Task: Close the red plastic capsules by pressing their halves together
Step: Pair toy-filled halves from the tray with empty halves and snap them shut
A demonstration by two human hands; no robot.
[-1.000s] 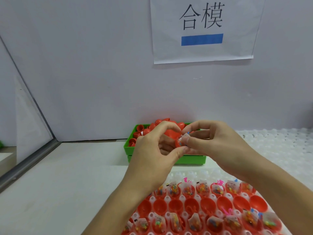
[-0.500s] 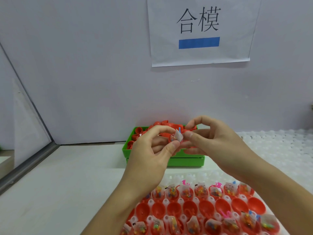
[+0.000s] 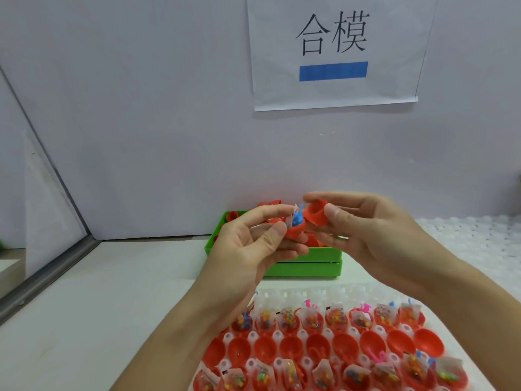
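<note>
The main risk is a bad closure. The blue toy and a corner of its clear packet stick up above the rim of the lower capsule half. If the cap half is pressed on now, it would likely pinch them in the seam and the halves would not snap shut. The cap half is also tilted, its opening facing about 8 o'clock toward the lower half, so a skewed push could seat one edge only or make a half slip from the fingertips.

The left hand is raised above the worktop, palm turned inward, pinching the lower capsule half between thumb and fingertips. The right hand sits at 3 o'clock of it at the same height, pinching the cap half between thumb and forefinger. The two halves are just beside each other but not joined, in front of the green bin of loose red halves.

At 6 o'clock below the hands lies the white tray, carrying rows of open red halves, some filled with packets and some bare, so most of the work appears to lie ahead.
</note>
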